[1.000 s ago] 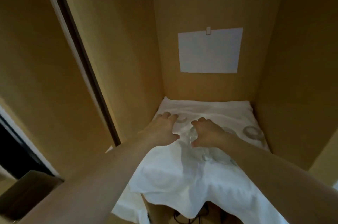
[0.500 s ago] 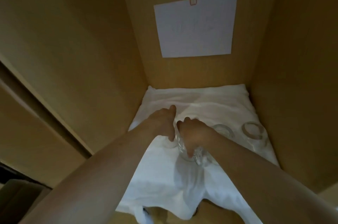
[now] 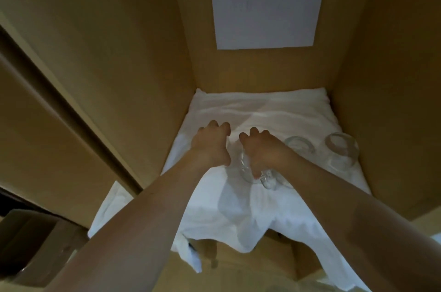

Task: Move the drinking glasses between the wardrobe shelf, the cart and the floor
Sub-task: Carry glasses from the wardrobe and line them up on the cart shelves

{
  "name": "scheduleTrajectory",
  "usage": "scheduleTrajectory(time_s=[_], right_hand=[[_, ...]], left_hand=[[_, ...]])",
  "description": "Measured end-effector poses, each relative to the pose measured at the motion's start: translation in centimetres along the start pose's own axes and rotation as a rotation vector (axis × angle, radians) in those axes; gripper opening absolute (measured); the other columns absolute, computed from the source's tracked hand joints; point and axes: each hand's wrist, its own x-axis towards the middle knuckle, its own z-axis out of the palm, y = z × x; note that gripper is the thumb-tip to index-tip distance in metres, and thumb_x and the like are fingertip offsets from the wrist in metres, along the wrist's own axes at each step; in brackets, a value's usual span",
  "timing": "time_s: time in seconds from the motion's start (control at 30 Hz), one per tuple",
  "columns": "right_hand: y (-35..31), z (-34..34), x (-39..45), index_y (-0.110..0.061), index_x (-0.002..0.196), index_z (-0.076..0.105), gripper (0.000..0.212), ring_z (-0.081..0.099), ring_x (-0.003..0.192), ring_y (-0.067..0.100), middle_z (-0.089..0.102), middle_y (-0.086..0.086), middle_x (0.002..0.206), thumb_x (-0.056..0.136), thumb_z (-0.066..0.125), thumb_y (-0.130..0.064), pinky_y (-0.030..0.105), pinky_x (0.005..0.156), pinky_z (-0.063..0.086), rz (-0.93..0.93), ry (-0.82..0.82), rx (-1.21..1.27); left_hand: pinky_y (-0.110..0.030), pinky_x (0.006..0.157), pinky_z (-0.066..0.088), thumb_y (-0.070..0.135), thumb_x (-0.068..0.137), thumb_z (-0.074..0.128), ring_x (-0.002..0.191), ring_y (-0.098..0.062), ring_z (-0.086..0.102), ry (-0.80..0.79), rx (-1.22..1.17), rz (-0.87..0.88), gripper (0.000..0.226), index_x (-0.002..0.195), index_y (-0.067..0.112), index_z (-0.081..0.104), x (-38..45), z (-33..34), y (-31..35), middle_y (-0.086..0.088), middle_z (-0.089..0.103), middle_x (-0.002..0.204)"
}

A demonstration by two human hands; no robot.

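The wardrobe shelf is covered with a white cloth (image 3: 262,110). My right hand (image 3: 265,151) reaches in from above and curls its fingers round a clear drinking glass (image 3: 248,173) standing on the cloth. My left hand (image 3: 210,146) sits just left of it, its fingers curled down over another glass that is almost wholly hidden beneath the palm. Two more clear glasses stand to the right, one (image 3: 298,146) next to my right wrist and one (image 3: 341,151) by the right wall. A further glass shape (image 3: 270,182) shows under my right wrist.
Wooden wardrobe walls close in on the left, back and right. A white paper sheet (image 3: 262,3) is clipped to the back wall. The cloth hangs over the shelf's front edge. A cardboard box (image 3: 35,239) stands low at the left, beyond the door frame (image 3: 71,129).
The view has moved closer and tilted. Both hands went from lying on the cloth to curling over glasses, and have drawn slightly apart in the last half second.
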Motion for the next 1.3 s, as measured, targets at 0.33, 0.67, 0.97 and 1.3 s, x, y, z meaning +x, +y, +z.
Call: scheduleTrajectory(time_s=[0.33, 0.67, 0.97, 1.3], right_hand=[[-3.9, 0.6, -4.8, -0.013, 0.121, 0.043, 0.071, 0.051, 0.095, 0.026, 0.046, 0.010, 0.115, 0.064, 0.084, -0.013, 0.034, 0.063, 0.039, 0.103, 0.193, -0.121], [-6.5, -0.4, -12.1, -0.026, 0.120, 0.049, 0.099, 0.060, 0.090, 0.012, 0.060, -0.011, 0.097, 0.040, 0.086, -0.072, 0.029, 0.067, 0.046, 0.543, 0.707, 0.621], [-10.8, 1.4, -22.7, -0.011, 0.124, 0.060, 0.094, 0.074, 0.093, 0.029, 0.074, 0.015, 0.106, 0.049, 0.097, -0.055, 0.042, 0.082, 0.061, 0.636, 1.187, 1.900], [-10.4, 5.3, -32.2, -0.018, 0.135, 0.065, 0.055, 0.060, 0.127, 0.036, 0.061, 0.014, 0.140, 0.090, 0.073, -0.048, 0.053, 0.102, 0.050, -0.007, 1.460, 2.340]], left_hand=[[-0.032, 0.070, 0.042, 0.064, 0.058, 0.085, 0.094, -0.023, 0.060, 0.153, -0.319, -0.071, 0.082, 0.114, 0.023, 0.041, -5.9, 3.8, -7.6, 0.002, 0.046, 0.113], [-0.026, 0.049, 0.055, 0.046, 0.062, 0.095, 0.054, -0.009, 0.068, 0.171, -1.279, -0.176, 0.106, 0.148, 0.015, 0.041, -8.4, -0.2, -8.1, -0.004, 0.048, 0.138], [-0.041, 0.072, 0.062, 0.048, 0.058, 0.093, 0.092, -0.027, 0.074, -0.111, -1.564, 0.084, 0.086, 0.128, 0.022, 0.052, -12.5, -2.3, -3.1, -0.009, 0.053, 0.134], [-0.044, 0.081, 0.062, 0.054, 0.059, 0.089, 0.096, -0.020, 0.075, -0.445, -1.547, 0.392, 0.088, 0.132, 0.031, 0.047, -17.9, -3.1, 5.7, -0.001, 0.067, 0.122]])
